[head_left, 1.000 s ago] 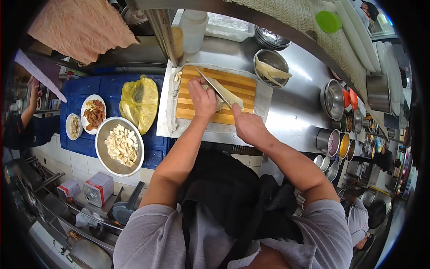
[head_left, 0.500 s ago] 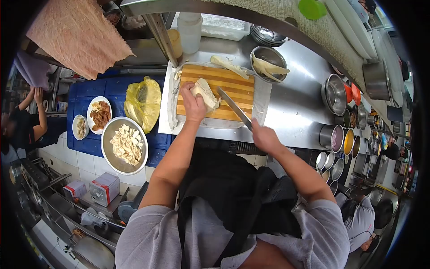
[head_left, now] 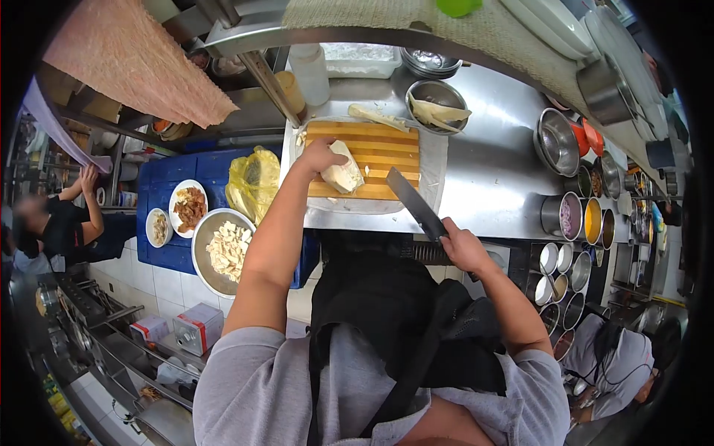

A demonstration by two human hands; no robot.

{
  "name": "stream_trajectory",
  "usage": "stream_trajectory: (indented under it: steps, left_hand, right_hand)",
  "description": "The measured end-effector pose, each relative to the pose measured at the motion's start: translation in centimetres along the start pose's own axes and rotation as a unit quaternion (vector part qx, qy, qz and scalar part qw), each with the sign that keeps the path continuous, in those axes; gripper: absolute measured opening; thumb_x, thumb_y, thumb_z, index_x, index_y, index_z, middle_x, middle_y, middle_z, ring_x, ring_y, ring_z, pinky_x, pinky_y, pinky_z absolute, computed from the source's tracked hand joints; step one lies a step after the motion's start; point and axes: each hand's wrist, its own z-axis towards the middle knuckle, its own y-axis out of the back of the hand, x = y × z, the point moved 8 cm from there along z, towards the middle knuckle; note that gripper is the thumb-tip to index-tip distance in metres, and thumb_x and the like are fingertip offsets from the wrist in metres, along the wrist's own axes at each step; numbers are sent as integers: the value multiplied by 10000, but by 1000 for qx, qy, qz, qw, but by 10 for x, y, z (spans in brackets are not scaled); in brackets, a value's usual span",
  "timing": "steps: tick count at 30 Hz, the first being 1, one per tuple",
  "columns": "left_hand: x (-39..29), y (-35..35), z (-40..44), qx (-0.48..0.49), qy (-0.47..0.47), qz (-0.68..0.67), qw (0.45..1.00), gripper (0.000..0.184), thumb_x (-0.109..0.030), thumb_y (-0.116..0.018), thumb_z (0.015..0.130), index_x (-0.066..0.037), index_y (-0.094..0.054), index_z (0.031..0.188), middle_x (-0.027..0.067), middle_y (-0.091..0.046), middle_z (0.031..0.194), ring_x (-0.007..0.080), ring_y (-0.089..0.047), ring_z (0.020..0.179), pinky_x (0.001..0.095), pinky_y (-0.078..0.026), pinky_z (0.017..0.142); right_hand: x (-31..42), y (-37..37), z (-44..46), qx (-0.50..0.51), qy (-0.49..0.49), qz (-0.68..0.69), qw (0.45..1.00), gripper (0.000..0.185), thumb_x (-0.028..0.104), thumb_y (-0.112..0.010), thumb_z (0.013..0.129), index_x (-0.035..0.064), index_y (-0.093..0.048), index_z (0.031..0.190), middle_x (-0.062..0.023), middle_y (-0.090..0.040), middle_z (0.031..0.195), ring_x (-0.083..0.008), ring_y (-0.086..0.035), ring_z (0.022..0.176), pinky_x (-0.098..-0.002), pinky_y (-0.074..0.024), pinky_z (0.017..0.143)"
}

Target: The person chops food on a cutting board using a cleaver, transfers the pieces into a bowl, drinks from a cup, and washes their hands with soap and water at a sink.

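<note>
My left hand (head_left: pixel 321 154) lies on a pale cream-coloured block of food (head_left: pixel 345 176), its fingers wrapped over the top and far side. The block rests on a striped wooden cutting board (head_left: pixel 393 154), with small crumbs around it. In my right hand (head_left: pixel 465 247) is a broad-bladed cleaver (head_left: pixel 416 204), gripped by its handle. Its blade is to the right of the block, apart from it, and crosses the board's front right corner. A pale strip of trimmed peel (head_left: pixel 381 117) lies along the board's back edge.
Left of the board, a yellow plastic bag (head_left: pixel 249 178), a metal bowl (head_left: pixel 201 266) of chopped pale pieces and two white dishes of food sit on a blue surface. Behind the board stands a metal bowl (head_left: pixel 455 123) holding peel. A metal shelf (head_left: pixel 327 36) hangs overhead. Two people stand nearby.
The cleaver has drawn back from the block, toward me and to the right, its flat side now more visible. My left hand has shifted over the block's top. The whole view has turned slightly.
</note>
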Motion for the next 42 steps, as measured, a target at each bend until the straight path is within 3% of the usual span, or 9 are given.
stream_trajectory:
  steps: [3,4,6,10,14,20,28,31,42]
  left_hand:
    - [-9,18,-21,-90,-24,-245,965,518,-97,-788,701,56,-571,1145,182,-649,1045,307,-647,946,384,-521,843]
    - [4,10,-22,-87,-25,-238,967,518,-97,-788,701,56,-571,1145,182,-649,1045,307,-647,946,384,-521,843]
    - [18,30,-40,-323,-131,-64,935,418,-122,-779,706,23,-514,994,161,-563,965,318,-562,905,413,-468,844]
    - [5,-6,-95,-422,-107,24,900,481,-246,-791,749,8,-418,916,179,-454,925,348,-481,888,442,-425,803]
    - [-5,-24,-114,-401,-64,2,914,440,-288,-764,827,7,-445,892,167,-471,885,333,-493,833,439,-431,768]
    - [4,-8,-96,-339,-199,-20,919,277,-202,-653,942,-9,-508,805,131,-505,783,286,-512,720,411,-442,683]
    - [3,-5,-89,-274,-73,-182,942,522,-148,-716,869,9,-408,1261,170,-573,995,319,-582,945,411,-488,877]
    - [-4,13,-83,-430,-200,-64,878,506,-26,-594,860,47,-378,1312,256,-419,1228,423,-395,1207,497,-331,1050]
    - [-12,-8,-47,-478,-123,-191,849,290,36,-474,841,47,-433,1127,226,-462,1109,408,-453,1089,487,-345,991]
  right_hand:
    - [2,7,-2,-12,7,31,999,278,168,-529,950,51,-407,1170,-310,-632,784,-521,-611,791,-608,-443,726]
    - [1,6,0,-15,6,39,999,278,168,-529,950,51,-407,1170,-310,-632,784,-521,-611,791,-608,-443,726]
    - [5,11,8,-39,15,70,997,270,172,-522,955,45,-412,1167,-310,-634,801,-520,-610,805,-603,-439,734]
    - [37,20,35,-53,39,67,996,272,186,-509,968,43,-391,1168,-299,-642,805,-516,-616,807,-600,-447,734]
    - [85,30,61,-63,85,73,992,271,142,-498,951,38,-389,1176,-291,-647,799,-507,-624,789,-600,-454,715]
    - [148,37,85,-64,118,-34,990,267,43,-478,884,2,-404,1137,-253,-657,749,-466,-647,740,-579,-477,661]
    - [153,-2,101,-86,155,-79,981,251,35,-493,866,5,-417,1103,-229,-661,716,-437,-658,671,-554,-494,591]
    - [161,-13,101,-71,164,-124,976,213,51,-464,898,16,-422,1104,-217,-642,691,-434,-639,643,-537,-487,564]
    - [158,-6,102,-126,164,-150,967,223,21,-517,855,20,-450,1067,-180,-646,719,-369,-662,627,-490,-517,555]
